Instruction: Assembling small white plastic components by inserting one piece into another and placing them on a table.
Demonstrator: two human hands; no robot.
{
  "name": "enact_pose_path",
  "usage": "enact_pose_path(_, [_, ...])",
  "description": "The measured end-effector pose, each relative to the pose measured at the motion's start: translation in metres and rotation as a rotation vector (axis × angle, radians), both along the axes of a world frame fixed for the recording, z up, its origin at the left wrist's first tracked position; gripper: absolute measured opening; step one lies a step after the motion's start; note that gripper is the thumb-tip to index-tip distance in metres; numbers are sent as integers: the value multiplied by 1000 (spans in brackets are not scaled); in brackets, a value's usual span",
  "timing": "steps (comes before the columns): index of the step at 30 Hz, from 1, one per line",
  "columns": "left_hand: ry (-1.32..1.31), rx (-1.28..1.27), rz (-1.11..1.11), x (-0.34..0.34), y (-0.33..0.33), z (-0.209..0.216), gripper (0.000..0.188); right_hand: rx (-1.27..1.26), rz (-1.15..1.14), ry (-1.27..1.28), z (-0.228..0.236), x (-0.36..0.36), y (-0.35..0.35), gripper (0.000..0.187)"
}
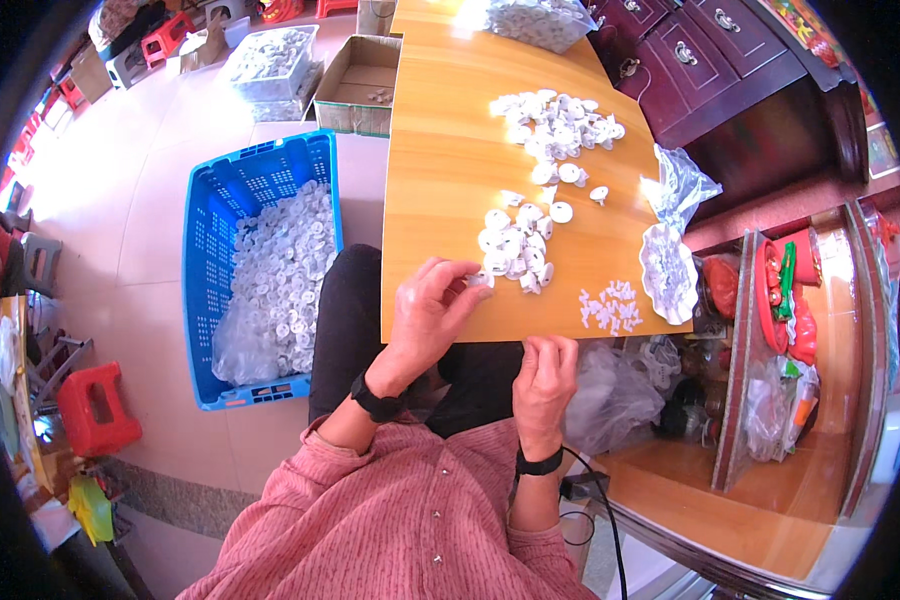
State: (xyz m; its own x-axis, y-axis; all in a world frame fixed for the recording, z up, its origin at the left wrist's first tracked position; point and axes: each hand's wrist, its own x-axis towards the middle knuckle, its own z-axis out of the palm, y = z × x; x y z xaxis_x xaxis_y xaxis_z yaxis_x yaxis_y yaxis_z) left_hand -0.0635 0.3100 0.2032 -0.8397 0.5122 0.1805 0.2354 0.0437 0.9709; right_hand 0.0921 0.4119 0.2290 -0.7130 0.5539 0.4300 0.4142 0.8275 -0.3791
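My left hand point(432, 308) is over the table's near edge, thumb and fingertips closed on a small white round plastic piece point(483, 281). It is beside a loose pile of similar white disc-shaped pieces with short stems point(516, 243). My right hand point(545, 388) is at the table's front edge, fingers curled and pinched together; whatever is between them, if anything, is hidden. To its right lie many tiny white plastic bits point(612, 307) in a flat cluster. A larger heap of the white round pieces point(560, 128) sits farther back on the wooden table point(435, 150).
A blue crate point(198, 290) full of white pieces stands on the floor to my left. A scalloped white dish point(667, 275) and a crumpled clear bag point(684, 185) rest at the table's right edge. A clear bin point(540, 22) stands at the far end. Shelves point(735, 370) flank the right.
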Motion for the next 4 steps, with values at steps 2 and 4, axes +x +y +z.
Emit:
enact_pose_path(2, [-414, 124, -89, 3, -6, 1, 24, -108, 25, 63, 4, -3, -4, 6])
enact_pose_path(4, [-821, 470, -324, 1, -19, 8, 34, -275, 28, 141, 10, -7, -9, 6])
